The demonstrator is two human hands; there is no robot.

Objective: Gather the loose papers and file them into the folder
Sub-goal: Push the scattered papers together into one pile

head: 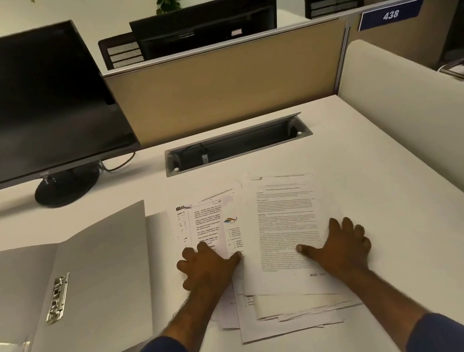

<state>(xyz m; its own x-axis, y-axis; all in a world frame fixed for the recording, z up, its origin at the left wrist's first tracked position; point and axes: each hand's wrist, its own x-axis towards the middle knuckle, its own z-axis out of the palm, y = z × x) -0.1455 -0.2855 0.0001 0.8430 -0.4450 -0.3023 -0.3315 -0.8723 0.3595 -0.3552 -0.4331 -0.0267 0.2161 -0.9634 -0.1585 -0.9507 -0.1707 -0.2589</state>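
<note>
Both hands flat on the loose papers, gathering step under way.

The left hand (208,265) and right hand (340,245) lie palm-down with fingers spread, gripping nothing, each pressing on the untidy papers (286,228) fanned out between and under them on the desk (391,182). The folder (94,271) lies open just left of the left hand, its metal clip (58,298) exposed. Next, I judge, the hands must sweep inward to square the sheets before lifting them leftward.
</note>
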